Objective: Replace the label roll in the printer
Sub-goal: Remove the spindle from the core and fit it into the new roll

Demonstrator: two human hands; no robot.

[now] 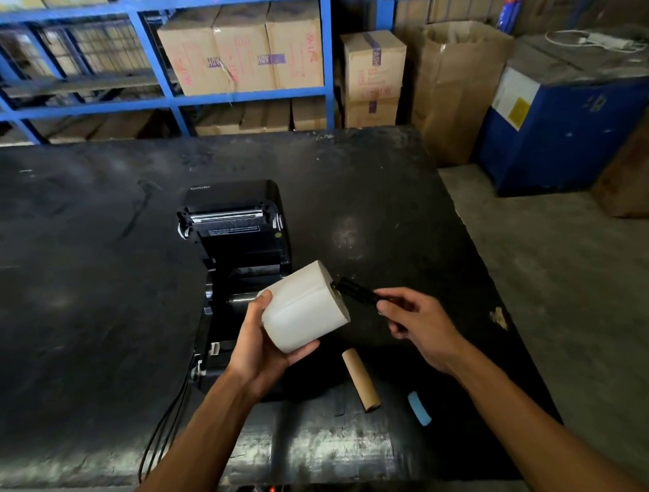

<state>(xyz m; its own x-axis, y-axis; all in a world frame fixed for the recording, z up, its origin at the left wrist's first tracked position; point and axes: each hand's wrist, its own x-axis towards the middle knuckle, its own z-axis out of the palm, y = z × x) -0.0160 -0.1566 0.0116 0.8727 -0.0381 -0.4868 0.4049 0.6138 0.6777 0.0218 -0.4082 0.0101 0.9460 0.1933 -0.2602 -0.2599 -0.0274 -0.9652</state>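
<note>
The black label printer (237, 226) stands on the dark table (95, 254) with its lid swung open toward the far side. My left hand (262, 347) holds a full white label roll (305, 307) above the printer's open bay. My right hand (414, 322) pinches a black spindle (356, 290) whose tip sits at the roll's core hole. An empty brown cardboard core (360, 379) lies on the table below the roll.
A small blue piece (419, 408) lies near the table's front right edge. Black cables (163, 424) hang off the front by the printer. Blue shelving with cardboard boxes (242, 46) stands behind the table, and a blue machine (561, 127) stands to the right.
</note>
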